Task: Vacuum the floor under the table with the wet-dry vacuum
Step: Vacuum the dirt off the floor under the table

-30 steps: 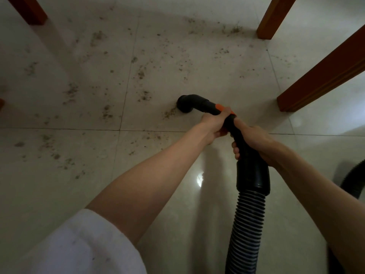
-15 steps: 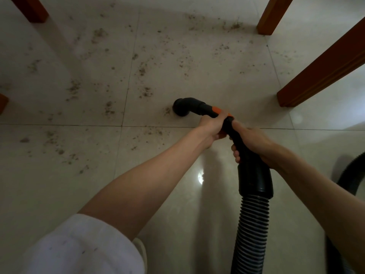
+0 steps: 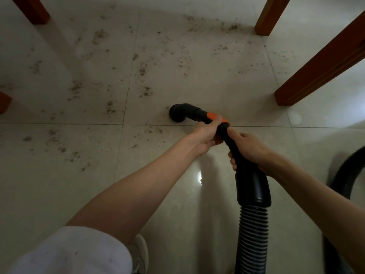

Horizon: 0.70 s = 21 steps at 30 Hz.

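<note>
We had the left hand (image 3: 205, 135) and right hand (image 3: 250, 151) both curled tight round the black vacuum wand (image 3: 233, 143), nozzle (image 3: 178, 113) down on the floor tile (image 3: 197, 76). Dirt specks (image 3: 145, 91) lay far left; table legs (image 3: 318, 64) stood right and far.

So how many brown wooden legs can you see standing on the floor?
4: one brown wooden leg top left, a stub of one at the left edge, one top right, and a big slanted one on the right. More may be out of view.
</note>
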Tool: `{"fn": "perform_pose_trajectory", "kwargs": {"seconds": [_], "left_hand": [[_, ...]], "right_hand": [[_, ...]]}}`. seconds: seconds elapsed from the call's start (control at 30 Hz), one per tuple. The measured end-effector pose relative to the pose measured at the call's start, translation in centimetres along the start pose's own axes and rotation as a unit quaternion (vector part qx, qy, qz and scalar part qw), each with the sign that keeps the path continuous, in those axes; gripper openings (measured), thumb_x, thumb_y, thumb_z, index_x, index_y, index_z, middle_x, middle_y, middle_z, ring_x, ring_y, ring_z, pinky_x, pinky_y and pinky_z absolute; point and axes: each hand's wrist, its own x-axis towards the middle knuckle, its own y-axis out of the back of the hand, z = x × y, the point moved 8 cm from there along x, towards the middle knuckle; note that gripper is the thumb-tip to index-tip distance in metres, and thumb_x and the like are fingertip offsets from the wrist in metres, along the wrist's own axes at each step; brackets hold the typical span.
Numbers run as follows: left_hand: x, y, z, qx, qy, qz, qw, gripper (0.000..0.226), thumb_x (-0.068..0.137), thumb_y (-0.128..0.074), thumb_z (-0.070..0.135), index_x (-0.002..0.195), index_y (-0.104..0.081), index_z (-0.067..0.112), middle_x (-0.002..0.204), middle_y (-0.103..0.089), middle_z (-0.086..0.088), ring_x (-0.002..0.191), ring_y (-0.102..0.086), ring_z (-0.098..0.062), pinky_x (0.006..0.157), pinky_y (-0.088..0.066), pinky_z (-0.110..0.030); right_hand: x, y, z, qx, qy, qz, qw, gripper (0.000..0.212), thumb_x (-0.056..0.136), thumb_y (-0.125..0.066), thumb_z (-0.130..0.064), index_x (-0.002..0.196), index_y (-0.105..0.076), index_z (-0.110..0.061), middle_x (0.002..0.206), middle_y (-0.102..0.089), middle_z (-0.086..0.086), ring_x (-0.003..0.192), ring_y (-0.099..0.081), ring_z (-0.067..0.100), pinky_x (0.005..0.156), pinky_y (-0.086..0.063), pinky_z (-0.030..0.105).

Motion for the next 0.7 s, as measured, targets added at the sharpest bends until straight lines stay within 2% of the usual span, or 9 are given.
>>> {"fn": "perform_pose_trajectory", "kwargs": {"seconds": [0.23,0.4,0.57,0.7], "left_hand": [[-1.3,-0.2,-1.1,-0.006,0.027,0.007,1.000,0.046,0.095,-0.055,0.025,0.130,-0.045,-0.003,0.114,-0.062,-0.017,0.101,-0.062,-0.027,0.076,-0.052,-0.031],[-2.2,0.1,-2.3,-0.017,0.041,0.016,0.999,0.044,0.094,-0.057,0.024,0.127,-0.047,-0.002,0.114,-0.062,-0.018,0.097,-0.063,-0.026,0.068,-0.052,-0.027],[-3.3,0.4,-2.9,-0.034,0.041,0.013,0.999,0.030,0.094,-0.055,0.022,0.114,-0.055,0.000,0.104,-0.062,-0.015,0.090,-0.061,-0.022,0.066,-0.050,-0.026],[-4.1,0.6,-3.2,-0.039,0.037,0.023,0.998,0.032,0.094,-0.055,0.021,0.117,-0.053,-0.001,0.099,-0.062,-0.013,0.089,-0.061,-0.021,0.066,-0.050,-0.026]], "right_hand": [[-1.3,0.5,0.6,-0.035,-0.022,-0.011,0.999,0.039,0.100,-0.039,-0.043,0.101,-0.051,-0.006,0.059,-0.054,0.007,0.039,-0.051,0.015,0.040,-0.046,0.024],[-2.1,0.5,1.2,-0.049,-0.036,-0.035,0.998,0.042,0.100,-0.039,-0.043,0.100,-0.051,-0.004,0.058,-0.053,0.008,0.038,-0.050,0.015,0.039,-0.045,0.023],[-2.7,0.2,1.5,-0.081,-0.038,-0.040,0.995,0.042,0.099,-0.039,-0.045,0.102,-0.053,-0.005,0.058,-0.054,0.007,0.040,-0.052,0.015,0.042,-0.046,0.024],[-3.1,0.0,1.6,-0.099,-0.039,-0.044,0.993,0.042,0.099,-0.039,-0.044,0.103,-0.052,-0.005,0.059,-0.055,0.007,0.042,-0.052,0.015,0.043,-0.047,0.025]]}}
